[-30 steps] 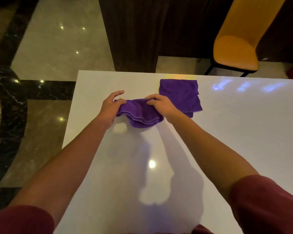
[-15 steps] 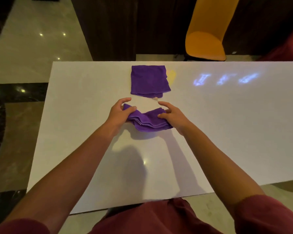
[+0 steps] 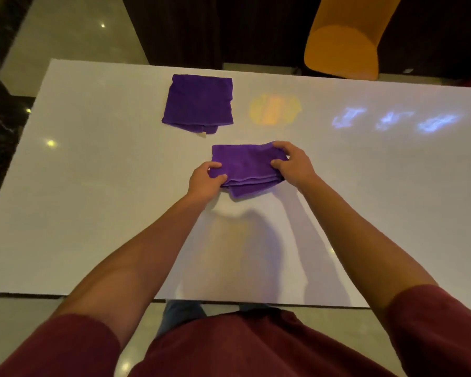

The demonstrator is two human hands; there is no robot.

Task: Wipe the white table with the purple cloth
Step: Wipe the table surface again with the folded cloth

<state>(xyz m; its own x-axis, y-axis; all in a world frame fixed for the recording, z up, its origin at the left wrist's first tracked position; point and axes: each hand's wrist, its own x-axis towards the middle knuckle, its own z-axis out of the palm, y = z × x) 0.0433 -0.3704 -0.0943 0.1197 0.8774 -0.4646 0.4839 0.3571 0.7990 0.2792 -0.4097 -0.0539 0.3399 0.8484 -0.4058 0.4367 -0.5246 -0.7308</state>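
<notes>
A folded purple cloth (image 3: 245,165) lies in the middle of the white table (image 3: 93,200), several layers showing along its near edge. My left hand (image 3: 206,180) pinches its left near corner between thumb and fingers. My right hand (image 3: 292,163) grips its right end, thumb on top and fingers curled round the far corner. A second purple cloth (image 3: 199,102), folded square, lies flat farther back and to the left, apart from both hands.
An orange chair (image 3: 343,42) stands beyond the table's far edge on the right. Dark wood panelling rises behind the table. Glossy stone floor lies to the left. The table's near edge runs just in front of my body.
Both hands have drawn the held cloth away from the second cloth, nearer to me and a little right. It now lies flatter and more spread out. The view has tilted down.
</notes>
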